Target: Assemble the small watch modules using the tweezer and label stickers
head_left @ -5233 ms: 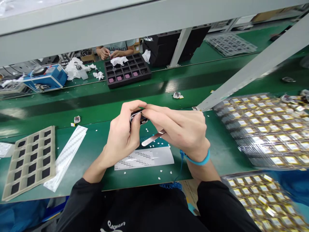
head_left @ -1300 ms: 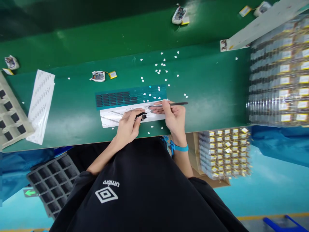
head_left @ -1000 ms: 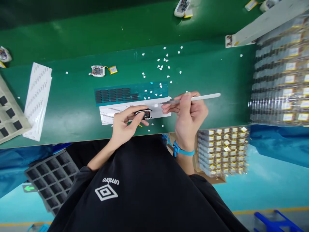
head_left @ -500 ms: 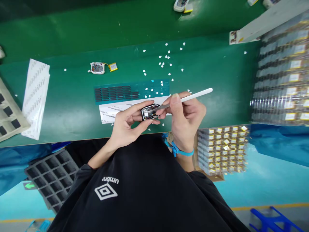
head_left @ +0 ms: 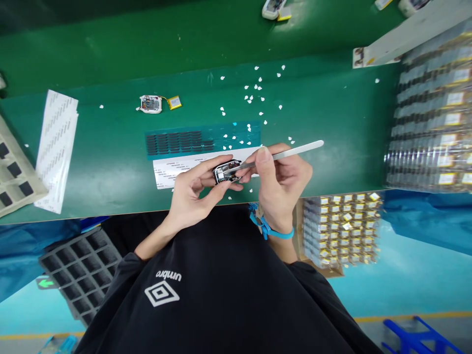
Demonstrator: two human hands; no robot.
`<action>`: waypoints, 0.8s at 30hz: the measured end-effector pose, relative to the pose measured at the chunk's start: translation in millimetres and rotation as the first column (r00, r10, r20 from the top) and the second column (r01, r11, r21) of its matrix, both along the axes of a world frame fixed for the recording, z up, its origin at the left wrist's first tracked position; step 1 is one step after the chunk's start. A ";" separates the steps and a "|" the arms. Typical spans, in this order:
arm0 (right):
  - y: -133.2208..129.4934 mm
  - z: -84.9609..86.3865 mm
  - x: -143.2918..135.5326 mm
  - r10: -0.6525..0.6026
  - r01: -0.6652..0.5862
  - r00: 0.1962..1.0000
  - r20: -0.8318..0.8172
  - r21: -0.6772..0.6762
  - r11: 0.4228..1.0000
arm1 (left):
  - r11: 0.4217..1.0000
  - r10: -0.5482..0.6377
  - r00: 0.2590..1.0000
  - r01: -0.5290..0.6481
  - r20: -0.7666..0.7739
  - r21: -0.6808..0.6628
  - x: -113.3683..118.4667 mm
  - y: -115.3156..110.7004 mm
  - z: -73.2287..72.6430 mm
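Note:
My left hand grips a small black-rimmed device by its edges, its inner circuit parts facing up. Pinched in my right hand is a pair of metal tweezers, whose tips reach into the open device. Just behind the hands lie a white printed sheet and a teal sheet bearing rows of dark strips. Further back on the green table is an open white device, wired to a yellow-edged battery. Small white stickers are scattered behind my right hand.
Stacked clear trays stand at the right, beside a grey-white post. At the left are a printed sheet and a beige tray. Below the table edge are a grey compartment tray and a box of batteries.
The outer end of the tweezers has dipped slightly, and my right hand has shifted a little left. The device has moved slightly left and remains in my left hand.

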State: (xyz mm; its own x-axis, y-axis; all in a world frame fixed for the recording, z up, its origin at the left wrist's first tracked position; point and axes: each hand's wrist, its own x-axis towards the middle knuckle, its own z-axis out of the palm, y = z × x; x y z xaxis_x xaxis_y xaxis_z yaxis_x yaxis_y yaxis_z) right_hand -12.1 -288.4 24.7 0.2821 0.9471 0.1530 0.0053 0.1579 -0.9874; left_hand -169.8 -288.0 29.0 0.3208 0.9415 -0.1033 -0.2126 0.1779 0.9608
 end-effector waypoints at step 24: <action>71.4 -45.8 45.6 0.467 -0.471 0.760 0.453 -0.111 0.875 | 0.767 0.207 0.640 0.363 -0.740 0.529 -47.7 48.1 -56.7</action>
State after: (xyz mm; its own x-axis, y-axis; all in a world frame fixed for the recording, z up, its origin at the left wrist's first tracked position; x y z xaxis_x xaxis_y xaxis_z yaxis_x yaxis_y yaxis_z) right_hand 33.4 -217.1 -21.1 -0.3008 0.9405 0.1579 0.3722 0.2682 -0.8886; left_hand -217.5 -239.9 -27.7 0.4775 0.8513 0.2175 0.5788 -0.4910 0.6511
